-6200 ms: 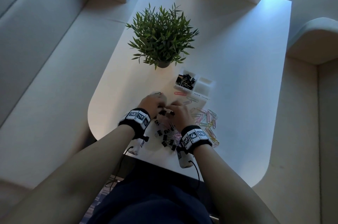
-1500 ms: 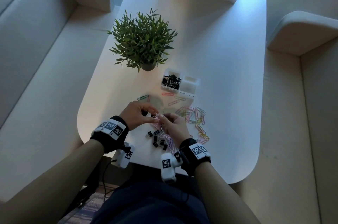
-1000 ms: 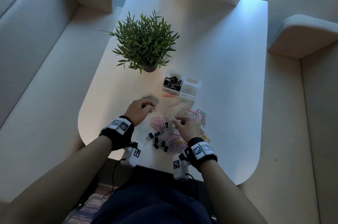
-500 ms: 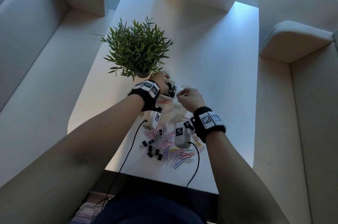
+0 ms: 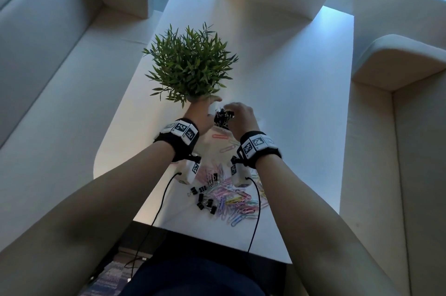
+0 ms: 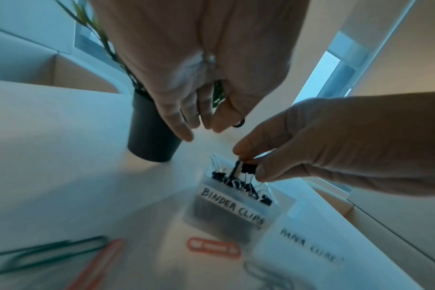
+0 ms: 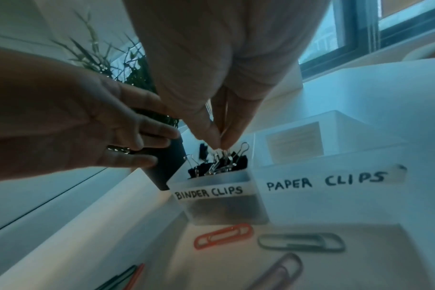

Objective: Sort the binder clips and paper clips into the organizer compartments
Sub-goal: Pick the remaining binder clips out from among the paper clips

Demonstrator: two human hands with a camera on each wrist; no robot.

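The small black binder clip (image 6: 249, 168) with wire handles now hangs over the full frosted compartment labelled BINDER CLIPS (image 7: 211, 191), near the desk's (image 5: 301, 102) middle. Both hands have come up from the near-edge pile: right hand (image 6: 335, 145) pinches it, left hand (image 7: 75, 125) spread open, so release is due.

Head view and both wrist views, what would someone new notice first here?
Probably the bushy green plant mid-table, with both hands just in front of it. The right hand pinches a black binder clip over the compartment labelled BINDER CLIPS. Nearer the person lies a pile of pastel paper clips.
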